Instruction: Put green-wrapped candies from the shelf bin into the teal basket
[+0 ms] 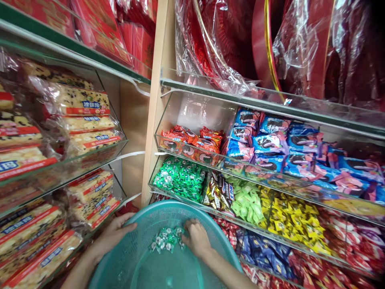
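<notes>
A round green plastic basket [221,230] with mesh walls fills the lower middle, tilted toward me. My left hand [112,237] grips its left rim, thumb and fingers at the edge. Inside the basket, my right hand [197,241] has its fingers curled and closed at the right end of a small heap of green-and-clear wrapped candies [167,239]. Whatever lies under those fingers is hidden. Just beyond the basket's far rim, a clear shelf bin holds many similar green-wrapped candies [180,176].
Glass-fronted shelves surround the basket. Packaged puffed-rice bars [86,100] are stacked at left, past a wooden upright [155,100]. On the right are blue snack packs [270,144], red packs [207,140], and yellow candies [291,216]. Plastic-wrapped red items [222,40] hang above.
</notes>
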The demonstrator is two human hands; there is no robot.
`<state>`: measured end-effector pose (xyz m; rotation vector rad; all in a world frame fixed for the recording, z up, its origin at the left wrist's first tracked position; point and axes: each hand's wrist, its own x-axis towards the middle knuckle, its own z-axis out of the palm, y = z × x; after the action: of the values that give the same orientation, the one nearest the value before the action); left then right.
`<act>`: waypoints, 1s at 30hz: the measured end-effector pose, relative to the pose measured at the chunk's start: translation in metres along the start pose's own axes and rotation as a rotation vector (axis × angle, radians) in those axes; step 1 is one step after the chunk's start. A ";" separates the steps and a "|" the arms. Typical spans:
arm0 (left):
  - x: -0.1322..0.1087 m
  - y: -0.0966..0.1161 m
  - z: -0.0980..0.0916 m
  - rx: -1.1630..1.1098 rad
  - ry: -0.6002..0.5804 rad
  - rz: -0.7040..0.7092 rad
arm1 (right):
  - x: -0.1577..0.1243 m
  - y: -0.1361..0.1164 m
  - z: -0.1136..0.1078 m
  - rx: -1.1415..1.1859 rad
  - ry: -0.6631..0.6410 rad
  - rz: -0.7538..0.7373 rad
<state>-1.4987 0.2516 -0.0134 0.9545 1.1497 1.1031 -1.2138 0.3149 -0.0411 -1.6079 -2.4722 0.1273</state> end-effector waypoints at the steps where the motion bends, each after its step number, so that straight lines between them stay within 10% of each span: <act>1: -0.001 0.001 0.001 -0.007 0.000 -0.002 | -0.001 -0.001 0.000 -0.011 -0.007 0.005; 10: 0.002 0.002 0.000 0.000 -0.008 0.022 | -0.005 -0.014 -0.013 -0.065 -0.118 0.042; 16: 0.001 0.003 0.000 0.017 0.001 0.029 | 0.001 -0.044 -0.067 0.012 0.050 -0.168; 22: 0.002 0.004 0.001 0.022 -0.008 0.025 | 0.053 -0.063 -0.131 0.009 0.315 -0.225; 30: 0.000 0.005 0.002 0.055 0.114 0.047 | 0.109 -0.075 -0.128 -0.103 0.270 -0.051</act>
<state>-1.4971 0.2523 -0.0081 0.9759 1.2618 1.1814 -1.2981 0.3795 0.1096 -1.4864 -2.3413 -0.2132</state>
